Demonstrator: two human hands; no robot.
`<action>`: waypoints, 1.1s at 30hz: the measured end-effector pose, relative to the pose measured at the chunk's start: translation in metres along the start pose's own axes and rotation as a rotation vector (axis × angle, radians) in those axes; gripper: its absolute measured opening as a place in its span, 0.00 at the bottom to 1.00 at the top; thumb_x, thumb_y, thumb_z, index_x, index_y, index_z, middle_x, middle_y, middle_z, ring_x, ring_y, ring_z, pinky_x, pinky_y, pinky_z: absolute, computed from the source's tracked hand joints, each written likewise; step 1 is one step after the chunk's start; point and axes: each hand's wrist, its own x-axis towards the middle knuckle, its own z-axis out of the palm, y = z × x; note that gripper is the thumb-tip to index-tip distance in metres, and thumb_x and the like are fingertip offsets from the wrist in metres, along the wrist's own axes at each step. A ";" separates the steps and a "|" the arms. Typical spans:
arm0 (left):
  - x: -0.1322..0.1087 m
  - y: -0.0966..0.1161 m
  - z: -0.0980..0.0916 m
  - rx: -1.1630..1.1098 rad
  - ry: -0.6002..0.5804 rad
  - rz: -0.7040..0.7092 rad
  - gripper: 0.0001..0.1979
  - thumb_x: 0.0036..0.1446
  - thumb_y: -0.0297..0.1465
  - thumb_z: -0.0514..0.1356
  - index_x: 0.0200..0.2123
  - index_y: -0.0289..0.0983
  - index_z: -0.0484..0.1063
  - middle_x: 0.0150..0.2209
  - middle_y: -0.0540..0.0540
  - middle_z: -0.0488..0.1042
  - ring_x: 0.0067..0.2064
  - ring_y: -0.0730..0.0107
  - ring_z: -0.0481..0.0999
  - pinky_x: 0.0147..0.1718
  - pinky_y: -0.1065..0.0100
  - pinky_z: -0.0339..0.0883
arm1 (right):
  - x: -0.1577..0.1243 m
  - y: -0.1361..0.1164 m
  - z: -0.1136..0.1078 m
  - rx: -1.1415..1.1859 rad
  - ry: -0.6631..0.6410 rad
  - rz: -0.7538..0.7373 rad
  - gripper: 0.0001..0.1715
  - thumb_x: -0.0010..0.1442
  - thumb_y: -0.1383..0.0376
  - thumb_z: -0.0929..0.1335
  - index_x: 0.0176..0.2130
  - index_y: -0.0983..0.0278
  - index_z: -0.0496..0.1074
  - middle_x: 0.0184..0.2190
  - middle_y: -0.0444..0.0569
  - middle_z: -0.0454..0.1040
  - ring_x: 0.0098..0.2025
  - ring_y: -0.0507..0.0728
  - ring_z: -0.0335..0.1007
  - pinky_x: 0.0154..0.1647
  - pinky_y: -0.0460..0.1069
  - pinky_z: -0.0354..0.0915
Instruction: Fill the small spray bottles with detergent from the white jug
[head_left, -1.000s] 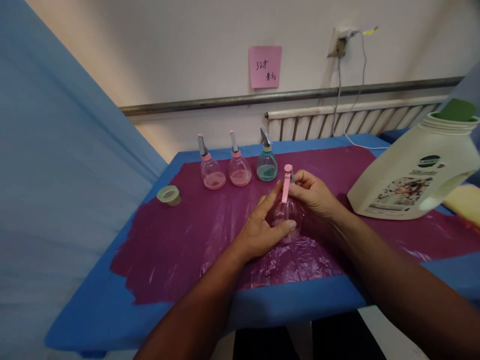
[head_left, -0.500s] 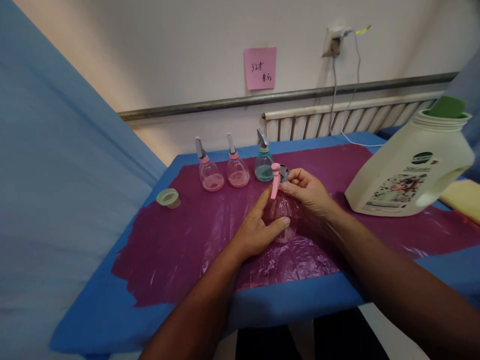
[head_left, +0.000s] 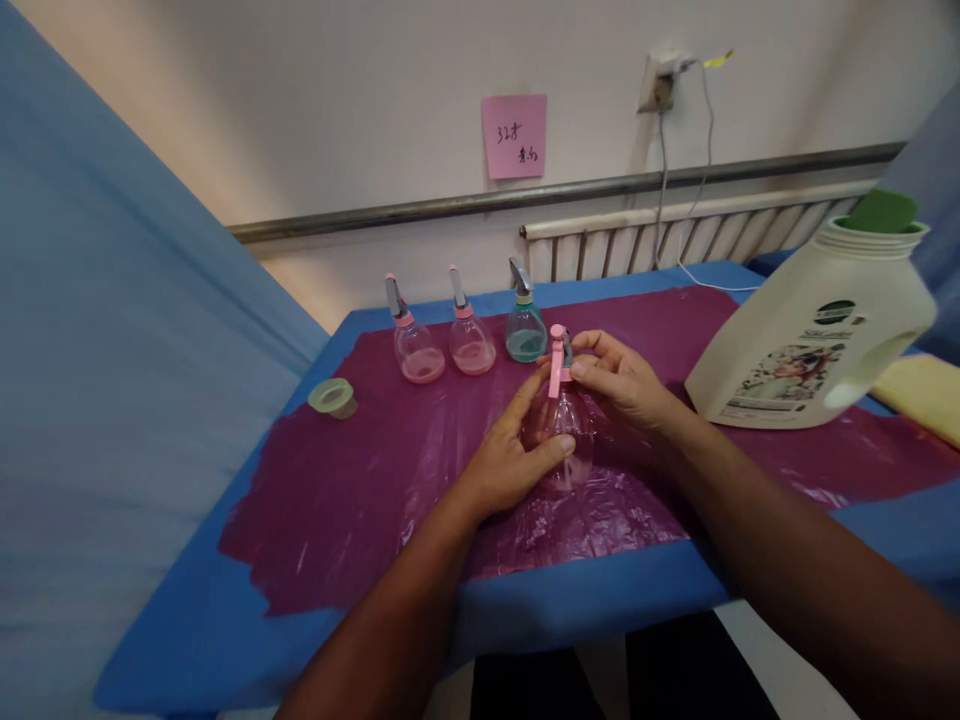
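A small clear round spray bottle [head_left: 564, 430] stands on the purple plastic sheet [head_left: 360, 480] at the middle of the table. My left hand [head_left: 510, 455] wraps round its body from the left, thumb across the front. My right hand [head_left: 619, 380] pinches the pink spray head [head_left: 556, 358] on top of the bottle. Behind them stand three more spray bottles: two with pink liquid [head_left: 412, 345] [head_left: 470, 340] and one with teal liquid [head_left: 524, 330].
A large white detergent jug [head_left: 814, 325] with a green cap sits at the right. A small green cap [head_left: 332, 397] lies at the left on the sheet. A blue cloth [head_left: 195, 640] covers the table; a blue curtain [head_left: 112, 350] hangs at the left. A radiator and a wall socket are behind.
My right hand has turned the pink spray head on the bottle while my left hand kept hold of the body. The view has shifted slightly.
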 end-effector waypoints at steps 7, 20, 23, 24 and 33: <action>0.000 0.007 0.007 0.102 0.033 0.056 0.45 0.68 0.37 0.73 0.83 0.52 0.62 0.83 0.43 0.65 0.84 0.41 0.63 0.84 0.38 0.53 | 0.009 0.008 -0.005 -0.002 0.020 -0.003 0.44 0.46 0.50 0.92 0.48 0.55 0.69 0.36 0.41 0.85 0.36 0.56 0.83 0.42 0.52 0.78; -0.003 -0.003 0.005 0.297 0.013 0.102 0.52 0.70 0.38 0.73 0.87 0.55 0.50 0.87 0.44 0.54 0.87 0.42 0.54 0.86 0.36 0.44 | 0.004 0.012 0.007 0.033 -0.015 0.025 0.51 0.45 0.56 0.92 0.63 0.53 0.79 0.47 0.45 0.87 0.48 0.60 0.85 0.53 0.54 0.81; -0.004 -0.003 0.004 0.345 0.014 0.099 0.52 0.69 0.38 0.73 0.87 0.56 0.50 0.87 0.43 0.55 0.86 0.39 0.56 0.86 0.34 0.47 | 0.000 0.008 0.012 0.057 -0.117 0.063 0.37 0.50 0.55 0.91 0.56 0.55 0.84 0.46 0.47 0.87 0.53 0.62 0.84 0.56 0.55 0.80; -0.005 -0.002 0.004 0.360 0.014 0.096 0.52 0.69 0.38 0.73 0.87 0.56 0.50 0.87 0.43 0.56 0.86 0.38 0.57 0.85 0.33 0.48 | -0.001 0.008 0.013 0.062 -0.125 0.067 0.35 0.51 0.55 0.90 0.55 0.56 0.85 0.45 0.47 0.87 0.52 0.62 0.83 0.56 0.56 0.80; -0.002 -0.003 0.005 0.416 -0.012 0.172 0.51 0.70 0.35 0.70 0.87 0.58 0.49 0.87 0.43 0.55 0.87 0.41 0.55 0.84 0.29 0.47 | 0.004 0.016 0.004 -0.159 0.019 -0.007 0.44 0.47 0.51 0.91 0.59 0.55 0.83 0.44 0.44 0.83 0.44 0.59 0.77 0.51 0.54 0.77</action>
